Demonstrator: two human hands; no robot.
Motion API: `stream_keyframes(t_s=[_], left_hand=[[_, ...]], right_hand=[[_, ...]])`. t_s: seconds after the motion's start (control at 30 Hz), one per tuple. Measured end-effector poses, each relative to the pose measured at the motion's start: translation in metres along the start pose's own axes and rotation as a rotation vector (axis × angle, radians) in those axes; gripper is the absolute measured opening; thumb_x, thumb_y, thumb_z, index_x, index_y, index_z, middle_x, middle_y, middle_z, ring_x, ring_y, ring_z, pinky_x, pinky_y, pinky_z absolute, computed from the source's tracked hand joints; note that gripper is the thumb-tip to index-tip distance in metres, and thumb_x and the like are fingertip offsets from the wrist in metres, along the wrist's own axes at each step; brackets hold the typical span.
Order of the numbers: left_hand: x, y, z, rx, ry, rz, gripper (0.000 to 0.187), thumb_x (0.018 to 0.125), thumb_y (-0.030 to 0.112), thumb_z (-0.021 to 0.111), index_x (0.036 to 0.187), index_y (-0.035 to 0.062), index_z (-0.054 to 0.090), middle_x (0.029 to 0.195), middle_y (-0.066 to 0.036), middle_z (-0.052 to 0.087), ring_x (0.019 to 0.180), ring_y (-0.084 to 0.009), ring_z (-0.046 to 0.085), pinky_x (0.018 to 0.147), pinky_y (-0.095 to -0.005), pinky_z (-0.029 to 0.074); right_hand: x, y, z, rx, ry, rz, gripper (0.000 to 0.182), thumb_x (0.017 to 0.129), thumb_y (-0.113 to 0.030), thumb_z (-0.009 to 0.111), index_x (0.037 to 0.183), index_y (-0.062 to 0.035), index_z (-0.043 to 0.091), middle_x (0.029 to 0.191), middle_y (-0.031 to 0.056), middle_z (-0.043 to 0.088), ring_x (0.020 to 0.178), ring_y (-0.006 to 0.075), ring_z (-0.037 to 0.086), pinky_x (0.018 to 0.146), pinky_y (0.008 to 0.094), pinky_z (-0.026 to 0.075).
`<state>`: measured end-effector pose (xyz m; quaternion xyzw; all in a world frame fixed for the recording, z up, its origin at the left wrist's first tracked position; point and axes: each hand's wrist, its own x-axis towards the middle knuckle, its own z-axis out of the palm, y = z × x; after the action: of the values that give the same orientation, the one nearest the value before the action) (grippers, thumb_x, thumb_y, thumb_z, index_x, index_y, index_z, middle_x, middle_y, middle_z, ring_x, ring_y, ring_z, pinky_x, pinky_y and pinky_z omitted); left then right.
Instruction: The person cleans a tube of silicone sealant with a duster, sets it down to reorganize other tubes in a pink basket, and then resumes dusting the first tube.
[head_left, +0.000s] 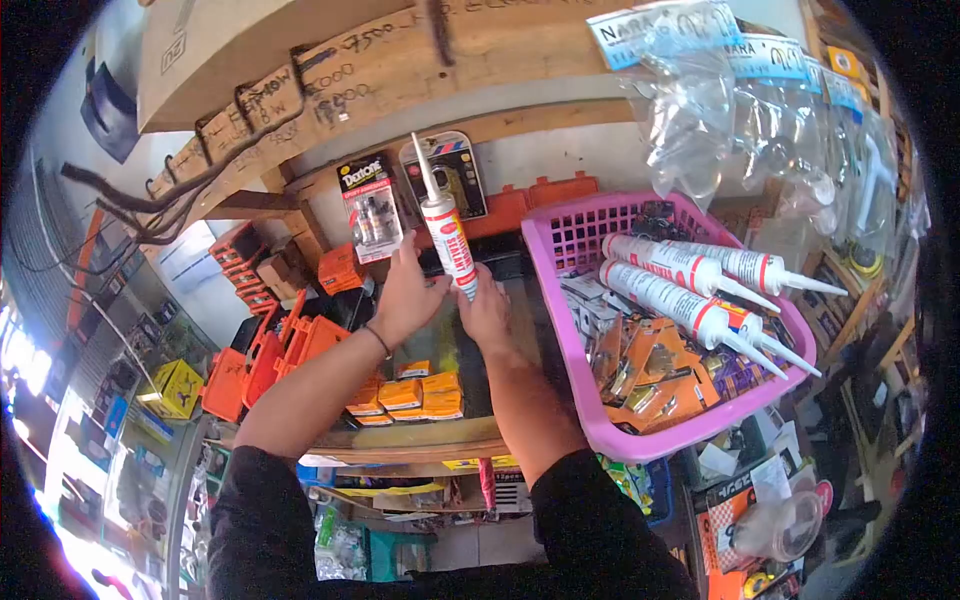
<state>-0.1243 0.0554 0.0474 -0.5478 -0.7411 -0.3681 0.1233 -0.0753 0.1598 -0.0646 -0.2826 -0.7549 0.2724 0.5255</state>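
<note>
A white and red sealant cartridge (447, 238) with a long pale nozzle stands upright over the back of the counter. My right hand (486, 312) grips it around the lower end. Just left of the cartridge is my left hand (405, 295), fingers stretched upward and thumb pointing toward the tube. Behind the hands, a Dextone adhesive blister pack (370, 212) and a dark carded pack (460, 178) lean at the wall. To the right, several similar sealant cartridges (665, 300) lie across a pink plastic basket (570, 345), nozzles pointing right.
Small orange-yellow boxes (420, 397) are stacked on the counter below my forearms. Orange cases (262, 365) stand at the left. Packs in orange packaging (665, 370) fill the basket. Clear plastic bags (690, 120) hang at upper right, and a wooden beam (360, 85) crosses above.
</note>
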Motion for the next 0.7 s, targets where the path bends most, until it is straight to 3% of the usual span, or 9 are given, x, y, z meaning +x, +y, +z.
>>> stream_keyframes(t_s=[0.17,0.23,0.27,0.37,0.43,0.5,0.57,0.7], left_hand=[[0.026,-0.038,0.037,0.002,0.030,0.071,0.080,0.061,0.021,0.070,0.119,-0.0077,0.023,0.107,-0.027,0.042,0.103,-0.0372,0.044,0.087,-0.0375,0.038],[0.030,-0.029,0.043,-0.103,0.020,-0.044,0.082,0.060,0.023,0.072,0.119,-0.0040,0.023,0.108,-0.026,0.041,0.102,-0.0368,0.045,0.086,-0.0381,0.039],[0.031,-0.026,0.047,-0.089,0.093,-0.038,0.076,0.060,0.024,0.073,0.113,-0.0039,0.027,0.103,-0.021,0.048,0.098,-0.0321,0.049,0.084,-0.0367,0.039],[0.032,-0.013,0.052,-0.062,0.152,-0.168,0.070,0.059,0.027,0.074,0.107,-0.0015,0.031,0.097,-0.021,0.051,0.092,-0.0330,0.052,0.078,-0.0377,0.042],[0.032,-0.013,0.060,-0.057,0.145,-0.246,0.066,0.058,0.029,0.075,0.102,0.0005,0.034,0.093,-0.020,0.052,0.087,-0.0323,0.054,0.073,-0.0381,0.044],[0.031,-0.013,0.066,-0.061,0.061,-0.452,0.070,0.056,0.031,0.075,0.103,0.0009,0.033,0.102,-0.021,0.048,0.092,-0.0344,0.051,0.076,-0.0407,0.043],[0.030,-0.031,0.080,-0.021,0.108,-0.443,0.055,0.059,0.029,0.073,0.094,-0.0003,0.043,0.090,-0.020,0.055,0.084,-0.0331,0.056,0.072,-0.0400,0.045],[0.033,-0.048,0.084,-0.038,0.037,-0.470,0.047,0.062,0.028,0.070,0.093,-0.0018,0.049,0.088,-0.020,0.058,0.084,-0.0318,0.057,0.072,-0.0383,0.046]], right_hand=[[0.003,0.007,0.005,-0.036,-0.062,0.039,0.047,0.073,-0.022,0.059,0.112,-0.0083,0.037,0.096,0.0184,0.054,0.091,0.0379,0.048,0.075,0.0473,0.038],[0.005,0.011,0.009,-0.068,-0.098,0.067,0.049,0.072,-0.023,0.059,0.113,-0.0080,0.036,0.098,0.0192,0.053,0.095,0.0372,0.047,0.077,0.0468,0.037],[0.004,0.013,0.011,-0.069,-0.098,0.059,0.049,0.072,-0.023,0.059,0.113,-0.0080,0.036,0.098,0.0192,0.053,0.095,0.0372,0.047,0.077,0.0468,0.037],[-0.001,0.008,0.005,-0.161,-0.048,-0.004,0.052,0.071,-0.024,0.060,0.114,-0.0073,0.035,0.101,0.0191,0.050,0.096,0.0366,0.046,0.077,0.0470,0.037],[0.000,0.006,0.005,-0.226,-0.066,0.052,0.047,0.069,-0.023,0.060,0.107,-0.0060,0.038,0.100,0.0172,0.048,0.095,0.0358,0.046,0.076,0.0476,0.038],[0.003,0.006,0.005,-0.251,-0.078,0.066,0.043,0.069,-0.022,0.061,0.102,-0.0056,0.040,0.097,0.0161,0.048,0.094,0.0352,0.046,0.075,0.0476,0.038],[-0.001,0.008,0.008,-0.268,-0.106,0.082,0.039,0.068,-0.021,0.062,0.097,-0.0053,0.041,0.095,0.0151,0.047,0.094,0.0345,0.047,0.074,0.0477,0.038],[0.001,0.006,0.006,-0.307,-0.114,0.066,0.034,0.065,-0.018,0.064,0.088,-0.0040,0.044,0.091,0.0152,0.048,0.090,0.0338,0.049,0.072,0.0461,0.039]])
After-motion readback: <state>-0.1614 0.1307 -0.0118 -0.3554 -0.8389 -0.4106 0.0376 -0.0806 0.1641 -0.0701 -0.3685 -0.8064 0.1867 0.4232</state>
